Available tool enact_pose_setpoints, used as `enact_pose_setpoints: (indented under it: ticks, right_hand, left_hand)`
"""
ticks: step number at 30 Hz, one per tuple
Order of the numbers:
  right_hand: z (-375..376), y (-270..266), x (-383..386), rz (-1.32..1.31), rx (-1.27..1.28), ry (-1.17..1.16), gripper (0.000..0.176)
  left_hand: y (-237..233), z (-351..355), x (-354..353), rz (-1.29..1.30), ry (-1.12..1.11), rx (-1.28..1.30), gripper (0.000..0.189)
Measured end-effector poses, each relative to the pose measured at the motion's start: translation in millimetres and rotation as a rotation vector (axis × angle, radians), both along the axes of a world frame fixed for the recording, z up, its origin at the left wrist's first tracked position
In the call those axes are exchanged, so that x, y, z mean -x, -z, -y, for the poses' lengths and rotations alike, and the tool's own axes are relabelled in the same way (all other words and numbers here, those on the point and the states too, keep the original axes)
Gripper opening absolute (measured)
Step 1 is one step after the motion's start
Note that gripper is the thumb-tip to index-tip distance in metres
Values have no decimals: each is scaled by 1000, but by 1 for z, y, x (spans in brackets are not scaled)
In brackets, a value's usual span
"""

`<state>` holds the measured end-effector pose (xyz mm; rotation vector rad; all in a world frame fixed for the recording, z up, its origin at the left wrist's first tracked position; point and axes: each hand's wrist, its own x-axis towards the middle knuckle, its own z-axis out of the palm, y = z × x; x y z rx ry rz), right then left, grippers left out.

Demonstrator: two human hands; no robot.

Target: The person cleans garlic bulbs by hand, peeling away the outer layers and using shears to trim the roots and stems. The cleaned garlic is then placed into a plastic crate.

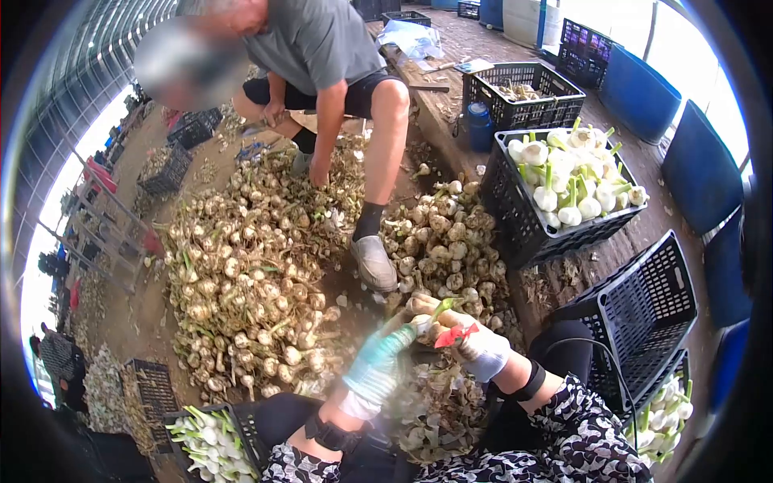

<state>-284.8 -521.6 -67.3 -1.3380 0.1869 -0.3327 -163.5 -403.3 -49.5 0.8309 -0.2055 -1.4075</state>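
My left hand [381, 362], in a teal and white glove blurred by motion, is closed at a garlic bulb [422, 324] with a green stem. My right hand [475, 342], in a white glove with bare fingertips and a red strip [456, 335], holds the same bulb from the other side. Both hands meet above the near edge of a garlic heap [241, 282]. Loose peeled skins [443, 402] lie below them, between my knees. Whether a tool is in either hand cannot be made out.
A co-worker [322, 48] reaches into the heap ahead. A black crate of cleaned garlic [515, 217] stands right, an empty tilted crate [644, 314] nearer. More cleaned garlic fills crates at lower left [250, 435] and lower right [683, 370]. Blue barrels [700, 165] line the right side.
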Motion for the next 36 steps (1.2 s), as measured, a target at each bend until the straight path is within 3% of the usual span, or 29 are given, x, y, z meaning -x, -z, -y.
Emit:
enact_pose_setpoints:
  ticks: [2,4,5,6,8,12,14,19,22,24,25,31,36]
  right_hand:
    - [2,5,-2,-63,99,44,44]
    - [1,7,-2,-127,364,254,39]
    - [3,24,-3,-187,70,235,31]
    - [0,-1,0,-205,-212,261,25]
    - [6,-2,4,-180,-444,251,26]
    - [12,11,-3,-202,-368,292,25]
    - [14,6,-3,-164,-391,221,25]
    - [14,4,-2,-164,-380,177,21]
    - [13,11,-2,-84,-244,218,19]
    - [11,12,-2,-169,-216,253,18]
    - [11,14,-2,-172,-220,256,18]
    - [10,21,-4,-163,-268,253,19]
    - [12,30,-5,-107,-90,236,23]
  left_hand:
    - [16,5,-3,-36,-51,-21,37]
    - [2,8,1,87,-81,-21,38]
    - [-1,9,3,200,-134,-56,39]
    - [-2,10,4,313,-184,-89,40]
    - [-3,10,6,385,-213,-112,40]
    - [0,13,10,666,-218,-101,37]
    - [12,11,7,942,-257,-35,38]
    - [12,9,2,1076,-275,-73,35]
    - [10,8,1,1258,-272,-20,33]
    - [6,7,3,1675,-193,-91,35]
    - [8,7,4,1749,-206,-60,38]
    - [6,7,5,1842,-150,-84,41]
    - [3,6,9,1752,-117,-146,42]
